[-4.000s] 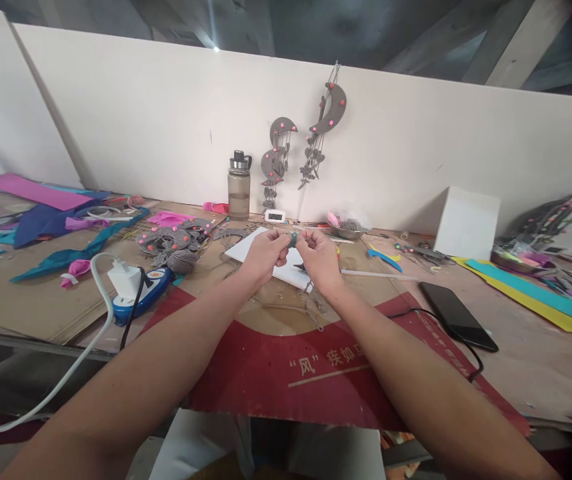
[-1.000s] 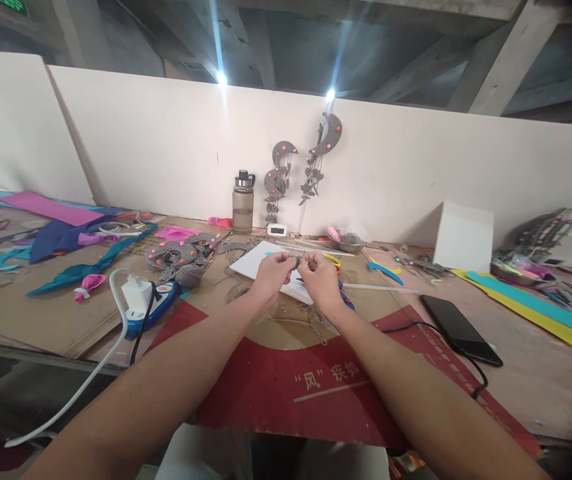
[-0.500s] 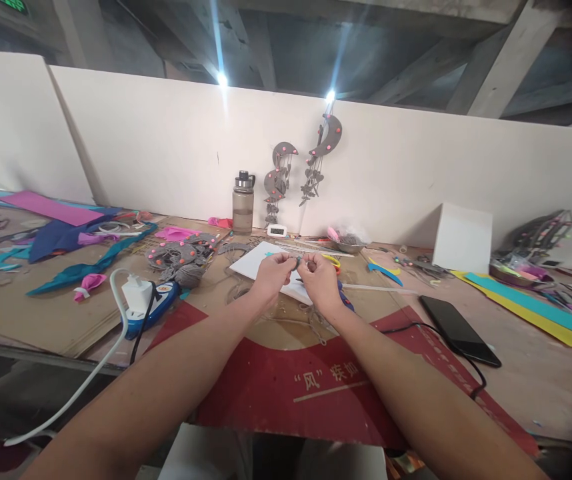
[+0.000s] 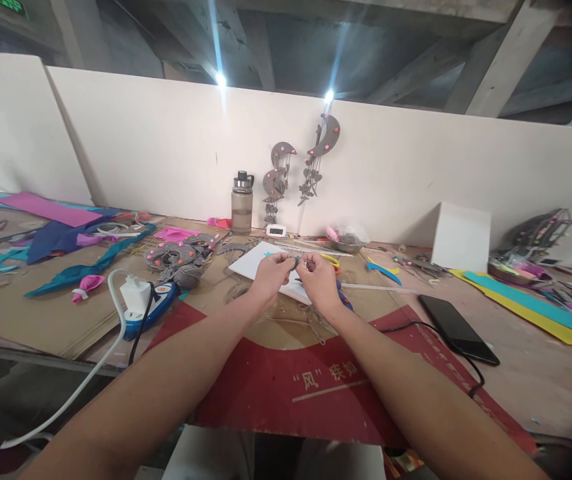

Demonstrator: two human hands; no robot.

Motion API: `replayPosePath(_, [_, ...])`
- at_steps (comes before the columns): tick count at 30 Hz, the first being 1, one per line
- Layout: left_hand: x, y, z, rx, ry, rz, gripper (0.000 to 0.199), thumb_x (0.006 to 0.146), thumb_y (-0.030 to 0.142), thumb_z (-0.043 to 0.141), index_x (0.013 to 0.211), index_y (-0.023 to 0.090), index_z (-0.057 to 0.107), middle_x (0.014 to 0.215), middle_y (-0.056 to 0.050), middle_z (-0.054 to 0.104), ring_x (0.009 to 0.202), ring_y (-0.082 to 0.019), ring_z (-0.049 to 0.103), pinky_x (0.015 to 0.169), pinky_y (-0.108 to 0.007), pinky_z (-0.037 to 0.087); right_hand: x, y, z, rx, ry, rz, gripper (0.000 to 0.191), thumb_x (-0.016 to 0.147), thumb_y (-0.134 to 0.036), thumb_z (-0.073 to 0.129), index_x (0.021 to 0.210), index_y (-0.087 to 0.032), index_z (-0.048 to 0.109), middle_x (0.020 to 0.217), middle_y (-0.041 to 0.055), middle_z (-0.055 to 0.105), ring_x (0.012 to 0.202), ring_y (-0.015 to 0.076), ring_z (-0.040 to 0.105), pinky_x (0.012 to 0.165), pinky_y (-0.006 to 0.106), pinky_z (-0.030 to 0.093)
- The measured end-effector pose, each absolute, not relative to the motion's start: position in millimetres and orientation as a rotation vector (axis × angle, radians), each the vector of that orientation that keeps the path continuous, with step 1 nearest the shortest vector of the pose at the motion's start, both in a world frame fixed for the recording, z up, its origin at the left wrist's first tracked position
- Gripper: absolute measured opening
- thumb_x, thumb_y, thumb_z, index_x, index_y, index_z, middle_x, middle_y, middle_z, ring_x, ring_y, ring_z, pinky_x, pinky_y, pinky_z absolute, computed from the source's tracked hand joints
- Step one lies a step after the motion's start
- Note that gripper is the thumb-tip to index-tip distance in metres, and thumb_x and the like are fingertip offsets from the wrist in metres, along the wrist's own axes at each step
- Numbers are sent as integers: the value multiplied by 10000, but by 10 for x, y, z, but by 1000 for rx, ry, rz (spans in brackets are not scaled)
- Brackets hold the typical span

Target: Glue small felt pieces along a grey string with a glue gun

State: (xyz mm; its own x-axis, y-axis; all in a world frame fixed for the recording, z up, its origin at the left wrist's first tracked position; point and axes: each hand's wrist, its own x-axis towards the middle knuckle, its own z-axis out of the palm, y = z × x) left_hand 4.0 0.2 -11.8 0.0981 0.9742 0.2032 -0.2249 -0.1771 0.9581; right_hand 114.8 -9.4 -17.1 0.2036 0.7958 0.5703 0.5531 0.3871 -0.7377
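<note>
Close together over a white board [image 4: 247, 261], my left hand [image 4: 273, 275] and my right hand [image 4: 320, 279] pinch a small dark grey piece [image 4: 297, 262] between their fingertips. It looks like felt or yarn, but it is too small to name surely. Both hands are closed on it. Loose grey yarn [image 4: 319, 327] trails on the table below my right wrist. Scissors with a yellow handle [image 4: 333, 261] lie just behind my right hand, partly hidden by it.
Grey felt pieces with pink dots and yarn [image 4: 179, 257] lie left of my hands. A bottle [image 4: 242, 207] stands at the back. A power strip [image 4: 151, 310] sits left, a phone [image 4: 459, 330] with a cable right. Grey moon-shaped hangings [image 4: 323, 143] hang on the white wall.
Both hands stay in nearly the same place, still pinching the small grey piece, with only a slight shift of the fingers. The whole view has moved very slightly.
</note>
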Motion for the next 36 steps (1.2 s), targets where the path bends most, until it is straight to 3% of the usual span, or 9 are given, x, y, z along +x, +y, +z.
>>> replayPosePath(36, [37, -14, -112, 1239, 863, 1352, 75, 639, 215, 569, 623, 147, 542, 479, 52, 387, 428, -41, 298, 420, -180, 228, 1145, -119, -143, -1273, -1479, 275, 149, 734, -309, 498, 757, -175, 559, 572, -39, 456, 542, 109, 364, 535, 235, 303])
